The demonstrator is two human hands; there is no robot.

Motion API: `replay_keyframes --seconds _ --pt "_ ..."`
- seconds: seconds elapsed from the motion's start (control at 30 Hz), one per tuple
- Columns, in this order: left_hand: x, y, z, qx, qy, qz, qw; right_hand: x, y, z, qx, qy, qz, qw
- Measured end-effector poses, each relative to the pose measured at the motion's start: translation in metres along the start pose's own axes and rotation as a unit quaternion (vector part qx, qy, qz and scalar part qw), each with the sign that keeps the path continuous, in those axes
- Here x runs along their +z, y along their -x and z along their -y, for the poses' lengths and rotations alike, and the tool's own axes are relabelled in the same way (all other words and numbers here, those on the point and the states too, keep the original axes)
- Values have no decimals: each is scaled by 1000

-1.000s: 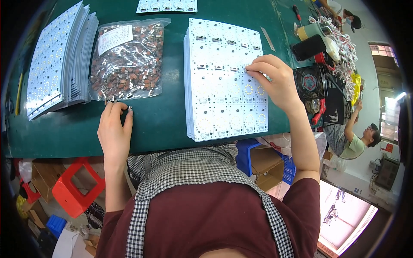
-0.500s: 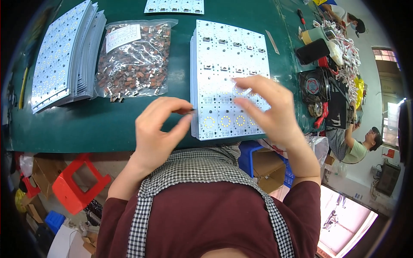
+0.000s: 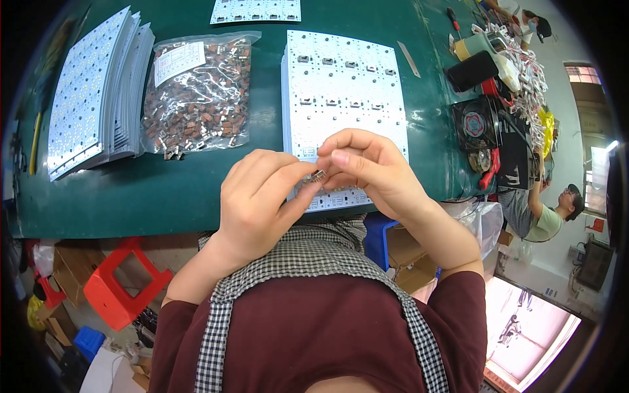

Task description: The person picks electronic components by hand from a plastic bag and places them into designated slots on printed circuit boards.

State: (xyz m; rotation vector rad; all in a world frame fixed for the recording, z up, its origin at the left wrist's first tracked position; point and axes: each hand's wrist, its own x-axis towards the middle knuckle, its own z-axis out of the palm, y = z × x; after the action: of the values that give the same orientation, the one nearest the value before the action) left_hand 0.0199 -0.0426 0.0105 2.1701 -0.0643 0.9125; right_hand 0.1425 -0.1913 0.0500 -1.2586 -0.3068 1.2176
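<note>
Both my hands meet over the lower part of a stack of white circuit boards [image 3: 347,85]. Between the thumb and fingertips of my left hand [image 3: 255,196] is a small metal-cased slide switch [image 3: 318,175], its pins showing. My right hand [image 3: 370,170] is beside it, fingers curled and thumb against the index finger; whatever these fingers hold is hidden. The top board carries two rows of similar switches across its upper half, while my hands cover much of its lower half. Left of the stack lies a clear plastic bag [image 3: 196,98] full of brown-and-metal switches.
Another leaning stack of boards [image 3: 82,98] stands at the far left of the green table [image 3: 183,196]. A further board [image 3: 255,10] lies at the back. To the right are a thin blade [image 3: 408,59], a black phone [image 3: 472,71], a fan [image 3: 477,123] and white cables [image 3: 524,72]. Two people are beyond.
My left hand has moved right from the stack's edge to over the board. My right hand has moved left and closed in beside it. The view has shifted slightly.
</note>
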Motion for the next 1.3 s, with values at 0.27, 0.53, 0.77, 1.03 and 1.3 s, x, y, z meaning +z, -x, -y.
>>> replay_keyframes --seconds 0.27,0.53,0.77,1.03,1.3 --pt "-5 5 -2 -217 348 97 907 -5 10 -12 -234 219 48 946" --pt "-21 16 22 -189 -74 12 979 -78 2 27 -303 479 -169 807" --pt "-31 41 67 -225 -314 49 921 -103 -1 39 -306 690 -160 636" --pt "-29 40 70 -261 -291 74 918 -107 -5 45 -320 713 -109 614" --pt "-24 39 69 -280 -306 34 909 -104 -5 48 -295 722 -103 617"
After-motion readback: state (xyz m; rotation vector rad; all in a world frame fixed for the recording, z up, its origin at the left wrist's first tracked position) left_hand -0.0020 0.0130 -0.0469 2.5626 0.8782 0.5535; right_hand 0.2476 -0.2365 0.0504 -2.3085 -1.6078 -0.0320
